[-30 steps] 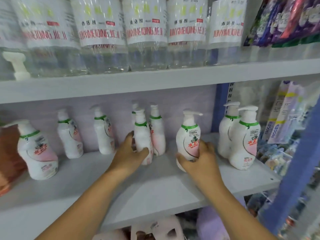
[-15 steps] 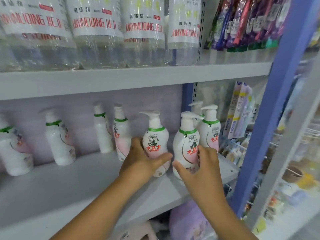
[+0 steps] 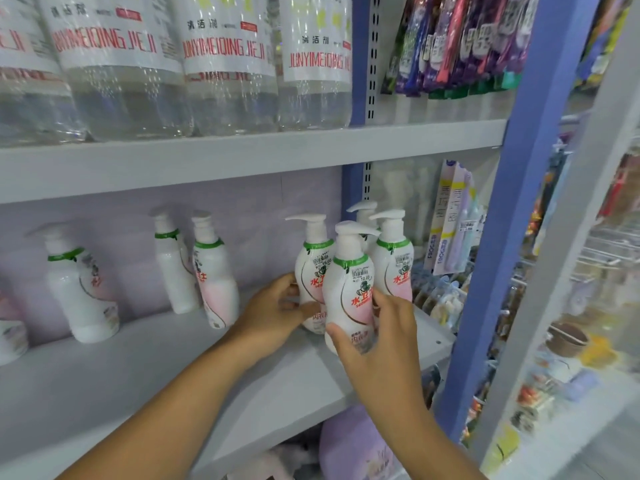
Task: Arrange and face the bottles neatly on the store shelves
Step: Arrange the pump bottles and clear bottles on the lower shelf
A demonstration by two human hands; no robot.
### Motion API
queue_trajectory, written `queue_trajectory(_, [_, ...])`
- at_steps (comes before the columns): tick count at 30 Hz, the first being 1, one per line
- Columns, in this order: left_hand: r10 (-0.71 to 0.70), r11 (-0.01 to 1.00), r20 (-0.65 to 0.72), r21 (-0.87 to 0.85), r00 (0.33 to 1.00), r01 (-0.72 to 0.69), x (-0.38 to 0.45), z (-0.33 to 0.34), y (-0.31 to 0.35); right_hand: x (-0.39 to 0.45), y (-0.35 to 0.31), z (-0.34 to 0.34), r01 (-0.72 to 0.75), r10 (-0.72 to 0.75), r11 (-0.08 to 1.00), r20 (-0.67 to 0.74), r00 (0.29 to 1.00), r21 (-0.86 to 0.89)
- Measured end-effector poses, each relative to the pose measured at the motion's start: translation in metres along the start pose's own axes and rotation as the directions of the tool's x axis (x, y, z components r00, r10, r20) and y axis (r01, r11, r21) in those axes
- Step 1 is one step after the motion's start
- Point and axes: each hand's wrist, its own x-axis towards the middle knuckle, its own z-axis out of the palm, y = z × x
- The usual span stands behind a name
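White pump bottles with green collars and pink labels stand on the grey middle shelf (image 3: 173, 368). My right hand (image 3: 379, 337) grips the front bottle (image 3: 349, 289) near the shelf's right end, its label facing me. My left hand (image 3: 277, 313) holds the bottle just behind it (image 3: 311, 268), fingers curled round its lower half. Two more bottles (image 3: 394, 261) stand close behind them at the right. Further left stand two bottles (image 3: 214, 282) side by side and a single one (image 3: 81, 292), turned sideways.
Large clear bottles (image 3: 221, 64) with red lettering fill the upper shelf. A blue upright post (image 3: 512, 202) bounds the shelf on the right. Hanging packets (image 3: 457, 43) and toothbrush packs (image 3: 450, 220) lie beyond it. A purple pack (image 3: 353, 448) sits on the shelf below.
Both hands have carried their bottles to the right end of the shelf. The two held bottles now stand close together, next to the pair at the far right.
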Motion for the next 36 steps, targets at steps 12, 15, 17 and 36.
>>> queue_trajectory(12, [-0.014,0.972,-0.032,-0.235,0.999,0.006,0.002,0.016,-0.01,0.0,0.003,0.01,-0.025,0.022,0.997,-0.041,0.999,-0.075])
queue_trajectory(15, [-0.025,0.968,-0.023,-0.251,0.999,0.018,0.003,0.016,-0.013,0.0,0.004,0.01,-0.012,0.009,0.997,-0.041,0.999,-0.074])
queue_trajectory(17, [-0.023,0.966,-0.016,-0.256,1.0,0.018,0.004,0.016,-0.013,-0.001,0.004,0.01,-0.02,0.017,0.997,-0.038,0.999,-0.079])
queue_trajectory(36, [-0.165,0.973,-0.502,-0.224,0.849,0.057,-0.057,-0.095,-0.006,0.008,-0.079,0.068,-0.115,0.041,0.971,0.331,0.943,0.207])
